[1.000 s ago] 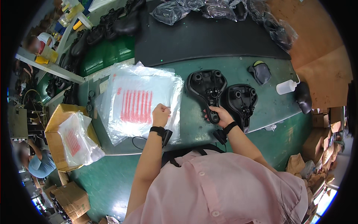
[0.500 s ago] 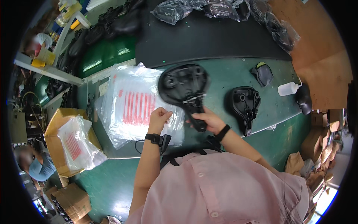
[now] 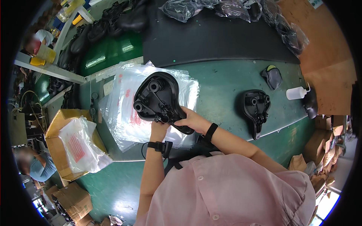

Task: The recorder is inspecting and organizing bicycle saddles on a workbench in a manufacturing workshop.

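Note:
A black bicycle saddle (image 3: 160, 96), underside up, is held over the stack of clear plastic bags (image 3: 122, 109). My right hand (image 3: 191, 121) is closed round its narrow nose. Just below the saddle's near left edge is my left hand (image 3: 160, 128); its fingers disappear under the saddle, so their grip cannot be made out. Beneath the saddle, the bags with red print are partly covered. A second black saddle (image 3: 256, 109) lies underside up on the green table (image 3: 218, 81), to the right of my hands.
A cardboard box (image 3: 58, 154) with more plastic bags stands left. A white squeeze bottle (image 3: 296, 93) and a grey pouch (image 3: 272, 77) lie at right. Wrapped saddles (image 3: 181, 10) line the back of a black mat (image 3: 211, 41). Scissors (image 3: 93, 103) lie left of the bags.
My right hand has carried the saddle left and turned it, bringing it over the bags. My left hand's fingers, pinched in view before, are now hidden under the saddle.

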The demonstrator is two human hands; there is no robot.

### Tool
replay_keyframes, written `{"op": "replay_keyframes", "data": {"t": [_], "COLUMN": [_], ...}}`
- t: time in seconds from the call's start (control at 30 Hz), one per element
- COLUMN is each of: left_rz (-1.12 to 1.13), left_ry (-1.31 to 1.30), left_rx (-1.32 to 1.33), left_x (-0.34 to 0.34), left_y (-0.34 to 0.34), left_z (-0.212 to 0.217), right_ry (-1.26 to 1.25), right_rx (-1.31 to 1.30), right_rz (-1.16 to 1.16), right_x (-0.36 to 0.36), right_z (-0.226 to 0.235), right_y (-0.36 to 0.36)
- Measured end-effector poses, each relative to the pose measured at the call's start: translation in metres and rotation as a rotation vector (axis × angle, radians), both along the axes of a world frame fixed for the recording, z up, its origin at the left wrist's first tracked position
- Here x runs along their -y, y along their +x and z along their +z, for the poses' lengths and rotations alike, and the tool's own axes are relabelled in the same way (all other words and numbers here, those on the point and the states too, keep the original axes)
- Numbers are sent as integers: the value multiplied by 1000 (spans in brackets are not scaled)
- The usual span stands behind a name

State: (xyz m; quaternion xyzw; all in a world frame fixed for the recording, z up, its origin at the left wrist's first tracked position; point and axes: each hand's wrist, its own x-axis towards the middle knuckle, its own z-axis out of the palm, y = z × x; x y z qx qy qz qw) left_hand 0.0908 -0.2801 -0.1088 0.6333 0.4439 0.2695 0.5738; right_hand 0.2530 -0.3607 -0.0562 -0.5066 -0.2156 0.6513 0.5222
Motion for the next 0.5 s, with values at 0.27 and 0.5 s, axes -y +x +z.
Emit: {"op": "replay_keyframes", "data": {"t": [0.27, 0.5], "left_rz": [-167, 276], "left_ry": [-329, -534], "left_rx": [-26, 576], "left_x": [-6, -34], "left_y": [-16, -93], "left_z": [33, 15], "right_ry": [-93, -164], "right_rx": [-202, -209], "right_rz": [-17, -301], "right_x": [-5, 10], "right_z": [-15, -36], "right_y": [7, 35]}}
